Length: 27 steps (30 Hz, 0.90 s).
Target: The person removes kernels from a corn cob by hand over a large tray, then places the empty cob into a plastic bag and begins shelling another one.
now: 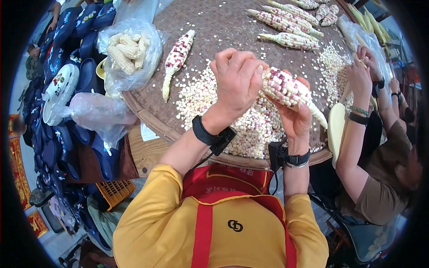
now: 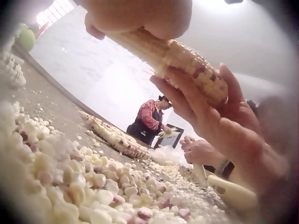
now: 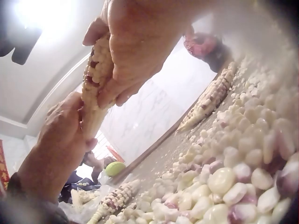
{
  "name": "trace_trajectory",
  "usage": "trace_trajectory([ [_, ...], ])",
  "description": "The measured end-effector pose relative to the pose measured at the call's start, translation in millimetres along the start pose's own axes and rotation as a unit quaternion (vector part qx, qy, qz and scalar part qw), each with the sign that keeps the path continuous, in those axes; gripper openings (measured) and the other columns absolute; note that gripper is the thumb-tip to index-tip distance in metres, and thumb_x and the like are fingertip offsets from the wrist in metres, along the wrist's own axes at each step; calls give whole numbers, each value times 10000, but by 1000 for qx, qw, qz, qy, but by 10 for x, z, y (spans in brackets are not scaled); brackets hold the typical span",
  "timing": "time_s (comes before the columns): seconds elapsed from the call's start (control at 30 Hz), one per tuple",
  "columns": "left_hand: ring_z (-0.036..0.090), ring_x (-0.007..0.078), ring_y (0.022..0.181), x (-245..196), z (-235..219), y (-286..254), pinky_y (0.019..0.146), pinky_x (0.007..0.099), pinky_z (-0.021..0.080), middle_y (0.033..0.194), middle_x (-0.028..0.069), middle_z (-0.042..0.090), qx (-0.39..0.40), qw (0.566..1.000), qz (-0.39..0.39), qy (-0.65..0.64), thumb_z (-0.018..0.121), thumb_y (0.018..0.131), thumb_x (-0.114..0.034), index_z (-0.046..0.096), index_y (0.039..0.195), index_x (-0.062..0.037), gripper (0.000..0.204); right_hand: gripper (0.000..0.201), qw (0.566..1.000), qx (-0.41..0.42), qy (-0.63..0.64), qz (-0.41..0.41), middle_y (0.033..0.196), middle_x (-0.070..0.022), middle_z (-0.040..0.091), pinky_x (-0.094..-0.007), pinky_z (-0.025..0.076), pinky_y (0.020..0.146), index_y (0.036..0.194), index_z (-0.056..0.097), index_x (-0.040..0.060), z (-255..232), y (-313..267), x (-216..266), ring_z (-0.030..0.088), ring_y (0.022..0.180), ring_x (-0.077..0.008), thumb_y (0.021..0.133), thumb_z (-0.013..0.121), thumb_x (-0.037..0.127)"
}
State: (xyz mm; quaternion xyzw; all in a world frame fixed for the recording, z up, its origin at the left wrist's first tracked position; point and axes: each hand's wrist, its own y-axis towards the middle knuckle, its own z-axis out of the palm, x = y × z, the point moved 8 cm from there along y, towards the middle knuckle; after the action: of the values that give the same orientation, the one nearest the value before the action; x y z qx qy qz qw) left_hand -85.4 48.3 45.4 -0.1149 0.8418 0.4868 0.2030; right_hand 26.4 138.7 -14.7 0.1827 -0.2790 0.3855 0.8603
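A speckled white and purple corn cob [image 1: 286,89] is held above the tray in both hands. The left hand [image 1: 237,80] curls round its left end, thumb on the kernels. Under and along the right side, the right hand [image 1: 296,117] grips the cob, its tapered tip pointing down right. Part of the cob looks stripped of kernels in the left wrist view, where the cob [image 2: 196,70] lies between both hands. Loose kernels [image 1: 254,134] are heaped on the round tray [image 1: 214,40] below. Another cob [image 1: 178,56] lies left of the hands.
Several cobs [image 1: 290,40] lie at the tray's far right. A plastic bag of stripped cobs [image 1: 127,53] sits at its left edge, beside dark clogs [image 1: 87,76] and a pink bag [image 1: 100,114]. At right, another person's hands [image 1: 359,71] work near a kernel pile [image 1: 335,67].
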Motion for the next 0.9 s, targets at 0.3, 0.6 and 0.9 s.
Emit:
trace_trajectory([
  [0.3,386,239,930,-108,-29,55,834,361,293,894,64,518,16,998,-3,-68,513,792,-108,607,858,-75,119,655,998,13,-53,-21,1289,-166,369,-459,369,967,1164,406,133,21,-14,99,400,1176,-321,582,704,86],
  [0.6,383,240,915,-101,-40,42,821,353,298,871,62,517,20,999,-9,-48,504,803,-92,606,838,-71,109,616,997,53,-40,-40,1257,-170,404,-486,300,1009,1112,433,95,135,-18,129,361,1201,-353,554,683,24],
  [0.9,402,239,917,-73,11,56,788,360,302,871,25,521,27,991,30,-126,552,710,-124,611,836,-119,139,544,998,18,25,-59,1182,-101,464,-462,272,1033,1087,463,103,-82,32,171,296,1243,-334,655,753,261],
])
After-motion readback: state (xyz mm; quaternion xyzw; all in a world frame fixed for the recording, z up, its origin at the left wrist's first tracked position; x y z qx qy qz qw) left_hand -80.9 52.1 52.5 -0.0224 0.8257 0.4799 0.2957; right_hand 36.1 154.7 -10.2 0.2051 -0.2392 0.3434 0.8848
